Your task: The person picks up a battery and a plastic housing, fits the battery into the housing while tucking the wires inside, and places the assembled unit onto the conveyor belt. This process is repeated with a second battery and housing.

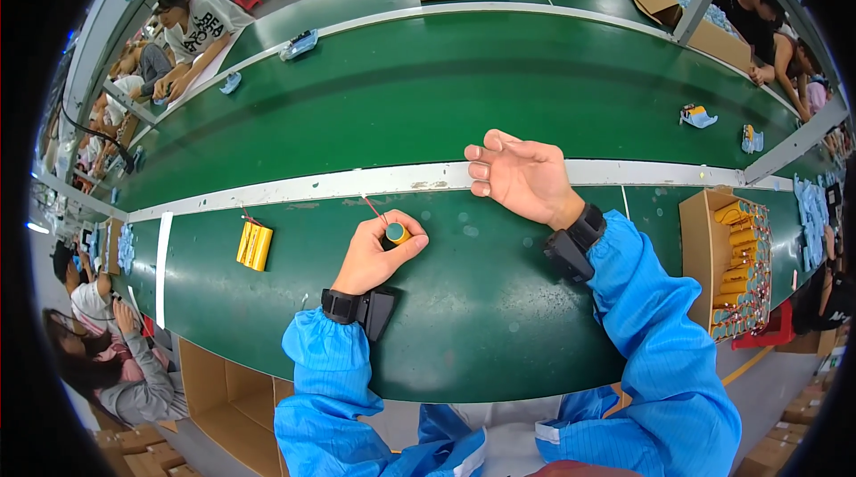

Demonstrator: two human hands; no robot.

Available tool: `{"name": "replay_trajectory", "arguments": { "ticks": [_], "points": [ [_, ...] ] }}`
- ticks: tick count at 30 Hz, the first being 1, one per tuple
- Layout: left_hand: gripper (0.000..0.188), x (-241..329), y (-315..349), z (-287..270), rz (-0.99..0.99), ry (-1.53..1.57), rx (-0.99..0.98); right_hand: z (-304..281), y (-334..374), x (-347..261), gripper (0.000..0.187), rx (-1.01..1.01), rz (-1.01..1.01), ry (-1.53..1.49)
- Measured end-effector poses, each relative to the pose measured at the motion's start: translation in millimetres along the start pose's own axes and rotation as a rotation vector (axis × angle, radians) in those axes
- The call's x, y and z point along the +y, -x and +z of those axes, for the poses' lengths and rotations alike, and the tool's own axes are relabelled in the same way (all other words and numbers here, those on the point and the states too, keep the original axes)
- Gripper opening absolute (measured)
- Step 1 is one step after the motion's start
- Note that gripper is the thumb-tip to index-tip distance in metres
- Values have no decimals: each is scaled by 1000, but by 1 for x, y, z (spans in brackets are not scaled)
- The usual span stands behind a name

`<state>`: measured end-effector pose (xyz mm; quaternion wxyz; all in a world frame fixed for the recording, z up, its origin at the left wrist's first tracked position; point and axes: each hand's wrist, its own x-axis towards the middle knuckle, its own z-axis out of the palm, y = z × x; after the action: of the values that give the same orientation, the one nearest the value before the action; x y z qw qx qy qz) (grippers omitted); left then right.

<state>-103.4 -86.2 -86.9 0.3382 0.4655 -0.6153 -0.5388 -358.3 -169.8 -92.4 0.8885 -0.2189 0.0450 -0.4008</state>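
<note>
My left hand (364, 259) is closed around a yellow-wrapped battery pack (396, 233). Its round teal end faces up between thumb and fingers, a thin red wire sticks up behind, and the rest is hidden by my hand. Raised over the white strip at the bench's far edge, my right hand (526, 178) is turned palm up. Its fingers are loosely curled and apart, with nothing visible in them. Another yellow battery pack (255, 246), made of joined cylinders with a wire at its top, lies on the green bench (473, 325) to the left of my left hand.
On the right stands a cardboard box (698, 254) of yellow battery packs. Beyond the white strip (339, 185) runs a green conveyor belt (392, 94) carrying small packs with blue wrapping (698, 117). Metal posts (798, 140) rise at both sides. Several people work around; an open carton (223, 388) sits lower left.
</note>
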Motion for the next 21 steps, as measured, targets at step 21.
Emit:
{"name": "replay_trajectory", "arguments": {
  "ticks": [21],
  "points": [
    [6, 2, 2, 3, 25, -46, 39, -21, 1, -7, 14, 131, 34, 32]
  ]
}}
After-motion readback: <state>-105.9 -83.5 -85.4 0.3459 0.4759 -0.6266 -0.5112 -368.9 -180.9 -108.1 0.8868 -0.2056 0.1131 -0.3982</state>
